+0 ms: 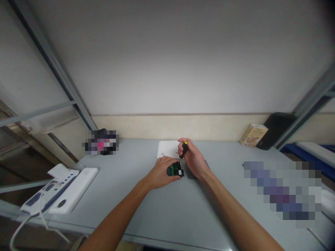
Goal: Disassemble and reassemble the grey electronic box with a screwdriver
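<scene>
My left hand [162,173] is closed round the edges of a small black device with a bare green circuit board [175,169] showing, keeping it near the tabletop. In my right hand [195,158] is a screwdriver with a black and yellow handle [185,147], held upright over the far side of the board. Its tip is too small to make out. Beyond my left hand lies a white sheet of paper [165,147] with several tiny dark screws on it. A dark grey flat piece [192,175] rests partly hidden under my right hand.
On the grey table [157,216], a white power strip [49,191] and a white power bank-like slab [74,190] lie at the left. A small yellowish box [253,135] and a black case [276,129] lean at the back right. Blurred items occupy the back left and right side.
</scene>
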A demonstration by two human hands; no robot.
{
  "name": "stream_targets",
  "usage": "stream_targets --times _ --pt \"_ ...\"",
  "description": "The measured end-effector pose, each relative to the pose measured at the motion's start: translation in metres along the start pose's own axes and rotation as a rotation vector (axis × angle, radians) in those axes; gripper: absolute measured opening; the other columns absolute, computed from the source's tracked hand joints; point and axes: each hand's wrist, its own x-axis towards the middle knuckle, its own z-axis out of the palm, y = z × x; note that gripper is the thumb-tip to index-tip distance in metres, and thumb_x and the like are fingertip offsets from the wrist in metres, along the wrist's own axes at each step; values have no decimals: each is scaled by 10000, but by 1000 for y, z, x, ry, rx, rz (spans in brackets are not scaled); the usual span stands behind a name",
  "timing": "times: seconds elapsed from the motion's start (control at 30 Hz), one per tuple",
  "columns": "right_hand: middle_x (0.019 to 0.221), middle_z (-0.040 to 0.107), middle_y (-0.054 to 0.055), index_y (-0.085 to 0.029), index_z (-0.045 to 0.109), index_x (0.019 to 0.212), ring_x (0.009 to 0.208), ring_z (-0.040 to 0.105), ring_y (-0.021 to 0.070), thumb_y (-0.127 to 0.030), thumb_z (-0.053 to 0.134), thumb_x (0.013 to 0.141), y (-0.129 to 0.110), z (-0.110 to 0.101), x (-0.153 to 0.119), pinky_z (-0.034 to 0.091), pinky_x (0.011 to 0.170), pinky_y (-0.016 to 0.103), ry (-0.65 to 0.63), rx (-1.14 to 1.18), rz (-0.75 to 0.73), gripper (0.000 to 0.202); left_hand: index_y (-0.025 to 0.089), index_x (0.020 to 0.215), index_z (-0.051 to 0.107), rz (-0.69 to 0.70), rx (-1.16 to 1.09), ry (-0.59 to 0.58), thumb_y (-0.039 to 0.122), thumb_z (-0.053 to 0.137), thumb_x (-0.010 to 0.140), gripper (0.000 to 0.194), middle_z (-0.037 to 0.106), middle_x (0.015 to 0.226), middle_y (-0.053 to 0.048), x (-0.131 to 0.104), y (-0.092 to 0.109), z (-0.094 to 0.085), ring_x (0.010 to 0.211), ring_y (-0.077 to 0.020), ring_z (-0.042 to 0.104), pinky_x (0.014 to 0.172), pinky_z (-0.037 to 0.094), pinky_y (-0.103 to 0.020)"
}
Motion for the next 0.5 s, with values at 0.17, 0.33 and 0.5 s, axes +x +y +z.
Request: stream_targets --times 0.17,0.33,0.5 --pt "852 631 2 -248 493 818 713 600 165 -468 758 812 -1 -7 -1 493 718 316 11 44 -6 345 293 1292 565 -11 5 -6 448 789 802 561 646 1263 -38 -1 1 -1 1192 -263 545 1039 386 -422" --pt "585 361 -72 -270 500 878 491 358 120 -574 611 907 4 -8 2 374 525 251 68 13 -45 325 300 1281 579 -7 4 -11 433 785 811 531 656 1237 -30 -1 2 -1 1173 -254 552 1033 389 -413" --pt "806 573 26 -252 620 1012 706 563 176 -606 500 939 1 -6 1 489 684 319 14 44 10 380 273 1245 589 -2 2 5 436 794 801 515 658 1235 -35 -1 1 0 1178 -252 552 1040 387 -409"
